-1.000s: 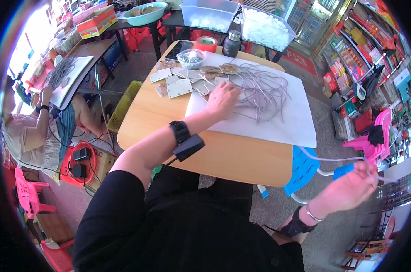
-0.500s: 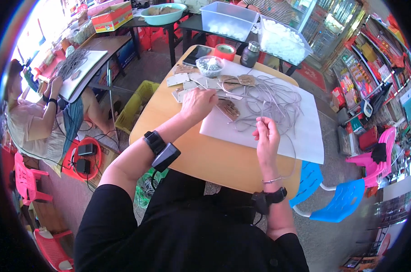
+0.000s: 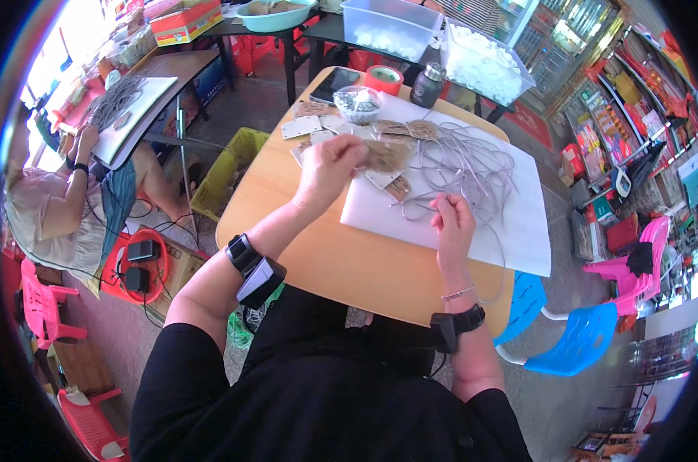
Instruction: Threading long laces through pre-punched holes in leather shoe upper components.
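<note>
My left hand (image 3: 327, 174) pinches a brown card (image 3: 387, 157), blurred by motion, above the near left part of the white sheet (image 3: 441, 231). My right hand (image 3: 453, 219) is closed at the near edge of a tangle of grey cord (image 3: 472, 165); a strand seems to be in its fingertips and a loop hangs down beside the wrist. Several pale cards (image 3: 301, 128) lie behind my left hand. Brown cards (image 3: 421, 129) rest at the back of the sheet, and another card (image 3: 400, 188) lies under the held one.
Toward the table's back stand a clear bowl of small pieces (image 3: 358, 105), a phone (image 3: 334, 85), a red-and-green tape roll (image 3: 383, 80) and a dark bottle (image 3: 427, 85). A yellow crate (image 3: 230, 173) stands left; a blue chair (image 3: 572, 343) is right. Another person (image 3: 64, 200) works at the left table.
My left hand has lifted a brown card from among the cards, moving slightly left and nearer me. The right hand stays almost in place, fingers still closed.
</note>
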A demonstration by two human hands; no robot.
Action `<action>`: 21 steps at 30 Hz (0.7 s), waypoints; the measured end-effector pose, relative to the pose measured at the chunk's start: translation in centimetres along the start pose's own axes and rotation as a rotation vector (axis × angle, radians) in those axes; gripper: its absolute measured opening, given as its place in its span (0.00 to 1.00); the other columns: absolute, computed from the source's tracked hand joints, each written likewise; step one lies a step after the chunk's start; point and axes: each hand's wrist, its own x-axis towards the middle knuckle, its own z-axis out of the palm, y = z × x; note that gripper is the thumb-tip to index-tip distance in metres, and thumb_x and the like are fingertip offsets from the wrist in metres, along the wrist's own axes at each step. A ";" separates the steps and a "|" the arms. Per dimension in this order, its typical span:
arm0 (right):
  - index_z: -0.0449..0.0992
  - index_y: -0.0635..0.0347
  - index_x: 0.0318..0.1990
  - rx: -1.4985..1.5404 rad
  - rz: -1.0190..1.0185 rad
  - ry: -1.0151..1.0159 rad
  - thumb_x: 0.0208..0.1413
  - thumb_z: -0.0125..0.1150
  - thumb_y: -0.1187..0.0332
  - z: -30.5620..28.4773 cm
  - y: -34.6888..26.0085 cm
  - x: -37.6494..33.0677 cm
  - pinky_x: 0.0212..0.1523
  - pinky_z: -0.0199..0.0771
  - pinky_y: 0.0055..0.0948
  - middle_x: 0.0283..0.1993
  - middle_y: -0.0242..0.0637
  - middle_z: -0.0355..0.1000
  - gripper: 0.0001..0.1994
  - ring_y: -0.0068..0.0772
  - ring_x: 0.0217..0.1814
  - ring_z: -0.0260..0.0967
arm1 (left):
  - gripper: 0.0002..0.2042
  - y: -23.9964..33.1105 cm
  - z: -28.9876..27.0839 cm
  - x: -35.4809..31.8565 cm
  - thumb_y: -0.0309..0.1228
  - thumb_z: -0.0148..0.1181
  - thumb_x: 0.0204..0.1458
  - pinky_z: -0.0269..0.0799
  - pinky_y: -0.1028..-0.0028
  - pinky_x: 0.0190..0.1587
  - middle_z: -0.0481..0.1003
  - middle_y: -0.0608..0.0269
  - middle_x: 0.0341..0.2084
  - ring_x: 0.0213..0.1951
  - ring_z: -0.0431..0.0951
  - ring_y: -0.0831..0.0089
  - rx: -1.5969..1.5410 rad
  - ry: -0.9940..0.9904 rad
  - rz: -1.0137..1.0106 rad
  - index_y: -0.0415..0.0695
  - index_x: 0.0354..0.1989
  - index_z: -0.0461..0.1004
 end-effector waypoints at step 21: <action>0.72 0.65 0.31 -0.234 0.086 -0.130 0.60 0.53 0.64 -2.0 -0.3 0.6 0.28 0.58 0.18 0.23 0.22 0.63 0.12 0.12 0.27 0.55 | 0.08 -3.6 8.0 -0.4 0.29 0.58 0.53 0.69 0.77 0.32 0.75 0.65 0.27 0.29 0.72 0.80 0.079 -0.568 -0.050 0.39 0.39 0.76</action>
